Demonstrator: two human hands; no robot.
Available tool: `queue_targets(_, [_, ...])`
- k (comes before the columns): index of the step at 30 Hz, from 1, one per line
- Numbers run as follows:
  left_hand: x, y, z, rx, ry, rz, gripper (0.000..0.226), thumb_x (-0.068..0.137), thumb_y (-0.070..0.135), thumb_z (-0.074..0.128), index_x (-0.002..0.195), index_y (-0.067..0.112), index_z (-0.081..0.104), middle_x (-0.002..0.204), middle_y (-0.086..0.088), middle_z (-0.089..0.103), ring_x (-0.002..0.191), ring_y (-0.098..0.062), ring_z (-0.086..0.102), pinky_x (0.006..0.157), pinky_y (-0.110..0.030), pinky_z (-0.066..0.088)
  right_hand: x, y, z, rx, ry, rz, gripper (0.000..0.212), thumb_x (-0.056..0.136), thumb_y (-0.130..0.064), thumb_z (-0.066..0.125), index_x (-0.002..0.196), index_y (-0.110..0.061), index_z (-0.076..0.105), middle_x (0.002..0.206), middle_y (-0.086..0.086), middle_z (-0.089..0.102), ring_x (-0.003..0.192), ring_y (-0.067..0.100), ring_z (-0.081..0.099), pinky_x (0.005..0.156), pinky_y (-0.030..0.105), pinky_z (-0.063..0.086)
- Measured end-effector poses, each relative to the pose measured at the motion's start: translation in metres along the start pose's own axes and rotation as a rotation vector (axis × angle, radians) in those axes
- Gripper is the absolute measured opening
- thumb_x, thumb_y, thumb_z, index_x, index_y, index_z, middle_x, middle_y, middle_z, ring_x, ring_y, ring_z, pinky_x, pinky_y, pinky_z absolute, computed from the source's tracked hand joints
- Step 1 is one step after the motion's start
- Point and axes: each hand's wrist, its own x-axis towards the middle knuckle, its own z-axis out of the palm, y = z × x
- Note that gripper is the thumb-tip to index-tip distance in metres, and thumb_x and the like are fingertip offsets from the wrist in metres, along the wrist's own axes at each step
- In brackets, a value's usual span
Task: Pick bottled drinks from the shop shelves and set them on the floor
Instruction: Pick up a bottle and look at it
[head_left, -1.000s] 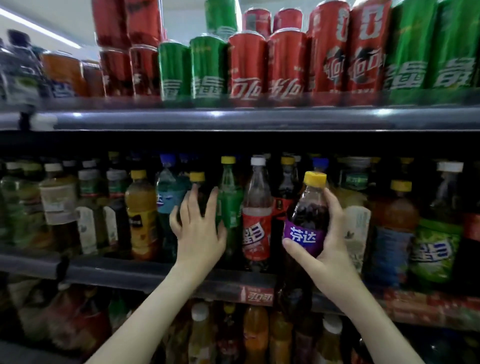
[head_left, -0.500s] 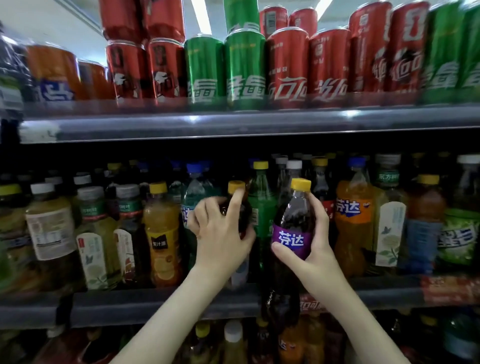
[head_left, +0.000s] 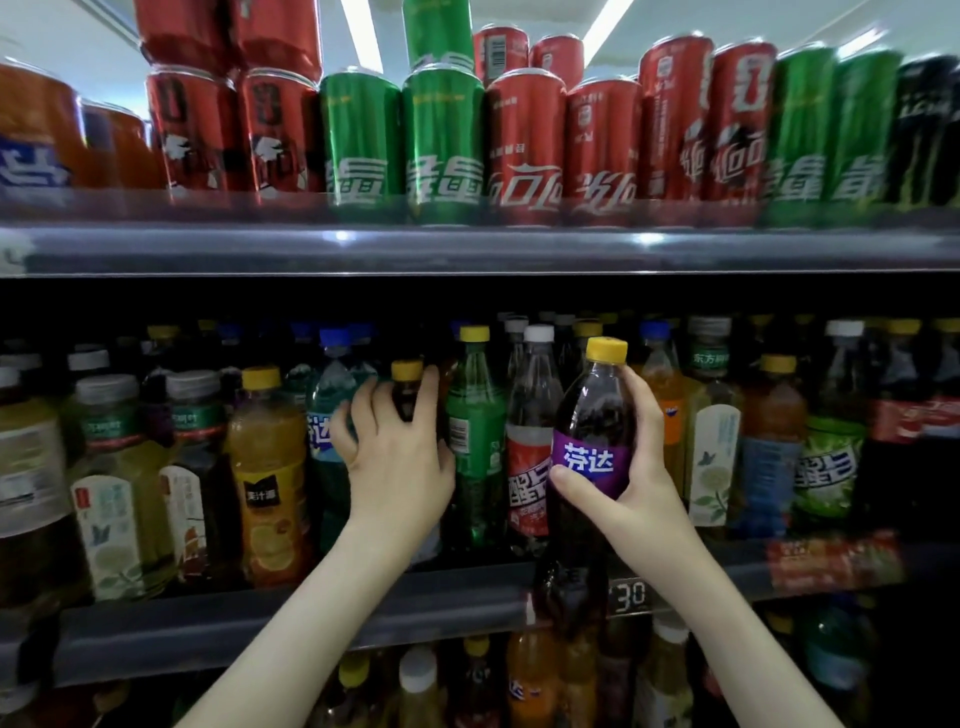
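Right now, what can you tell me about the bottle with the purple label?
The purple-label bottle is clear plastic holding dark drink, with a yellow cap and white writing on its purple label. It is nearly upright, out in front of the shelved bottles, its base below the shelf edge. The right hand holds it round the label.

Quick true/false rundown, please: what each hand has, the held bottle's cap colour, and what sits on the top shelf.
The right hand grips a purple-labelled bottle. True.
Its cap is white. False: it is yellow.
The left hand holds nothing. False: its fingers curl round a dark yellow-capped bottle on the middle shelf.
Cans stand on the top shelf. True.
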Motion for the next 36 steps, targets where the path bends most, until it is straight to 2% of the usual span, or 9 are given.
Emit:
queue_targets(7, [-0.007,0.047,0.014,-0.011,-0.163,-0.213,0.078,0.085,0.052,0.053,0.149,0.021,0.021,0.153,-0.034,0.004,0.142,-0.046,-0.01,0.11,-0.062,-0.011,-0.011,0.01,-0.046,-0.097,0.047,-0.01,0.095,0.079,-0.03,0.074,0.145,-0.055,0.01,0.132,-0.048,0.029,0.119,-0.019,0.042,0.082,-0.004,0.036])
queue_targets(11, [-0.008,0.068,0.006,-0.005,-0.05,-0.189,0.071,0.082,0.041,0.06,0.14,0.005,0.04,0.151,-0.039,0.0,0.14,-0.054,-0.006,0.107,-0.07,-0.007,-0.013,0.015,-0.076,-0.1,0.071,0.037,0.094,0.076,-0.034,0.074,0.142,-0.061,0.012,0.142,-0.03,0.033,0.118,-0.013,0.047,0.082,-0.001,0.039])
queue_targets(15, [-0.005,0.128,0.014,-0.145,0.16,0.248,0.06,0.079,0.03,0.065,0.134,0.012,0.05,0.151,-0.029,0.027,0.144,-0.044,0.012,0.11,-0.063,-0.009,-0.011,0.023,-0.096,-0.154,0.112,-0.002,0.093,0.079,-0.027,0.075,0.145,-0.053,0.014,0.132,-0.046,0.034,0.122,-0.015,0.043,0.089,-0.001,0.036])
queue_targets(18, [-0.003,0.168,0.028,-0.155,-0.011,0.384,0.073,0.08,0.034,0.066,0.146,0.022,0.038,0.144,-0.02,0.044,0.144,-0.035,0.024,0.11,-0.059,-0.013,-0.011,0.027,-0.111,-0.192,0.14,-0.015,0.096,0.08,-0.022,0.076,0.145,-0.054,0.014,0.131,-0.051,0.029,0.123,-0.017,0.039,0.088,0.0,0.038])
queue_targets(23, [0.007,0.196,0.062,-0.084,-0.1,0.223,0.08,0.09,0.054,0.046,0.153,0.029,0.004,0.155,-0.026,0.014,0.145,-0.036,0.012,0.102,-0.05,-0.032,-0.013,0.031,-0.142,-0.223,0.146,-0.001,0.097,0.08,-0.023,0.076,0.143,-0.058,0.012,0.137,-0.04,0.031,0.123,-0.012,0.043,0.09,0.006,0.044])
queue_targets(25, [0.012,0.2,0.07,-0.108,-0.115,0.172,0.083,0.089,0.051,0.049,0.153,0.029,0.001,0.154,-0.026,0.014,0.144,-0.036,0.013,0.105,-0.05,-0.027,-0.014,0.032,-0.151,-0.225,0.142,0.021,0.097,0.08,-0.026,0.077,0.141,-0.061,0.011,0.142,-0.028,0.034,0.121,-0.008,0.047,0.091,0.013,0.048])
queue_targets(27, [0.014,0.2,0.074,-0.139,-0.115,0.152,0.081,0.087,0.045,0.056,0.152,0.029,0.011,0.15,-0.026,0.022,0.138,-0.038,0.022,0.111,-0.052,-0.009,-0.015,0.035,-0.157,-0.217,0.133,0.031,0.097,0.079,-0.028,0.077,0.141,-0.062,0.01,0.143,-0.023,0.035,0.12,-0.006,0.049,0.09,0.011,0.048])
queue_targets(31, [0.011,0.199,0.07,-0.252,-0.082,0.128,0.071,0.077,0.029,0.071,0.142,0.023,0.043,0.137,-0.028,0.038,0.122,-0.044,0.039,0.103,-0.054,0.025,-0.013,0.041,-0.157,-0.184,0.115,0.016,0.096,0.079,-0.026,0.077,0.142,-0.06,0.012,0.14,-0.032,0.033,0.12,-0.009,0.047,0.088,0.005,0.044])
queue_targets(36, [0.004,0.196,0.056,-0.471,0.054,0.135,0.066,0.072,0.023,0.077,0.132,0.023,0.049,0.121,-0.026,0.04,0.109,-0.044,0.041,0.09,-0.049,0.043,-0.01,0.048,-0.149,-0.149,0.105,-0.007,0.097,0.079,-0.024,0.077,0.144,-0.056,0.013,0.134,-0.043,0.033,0.121,-0.011,0.045,0.085,0.003,0.044])
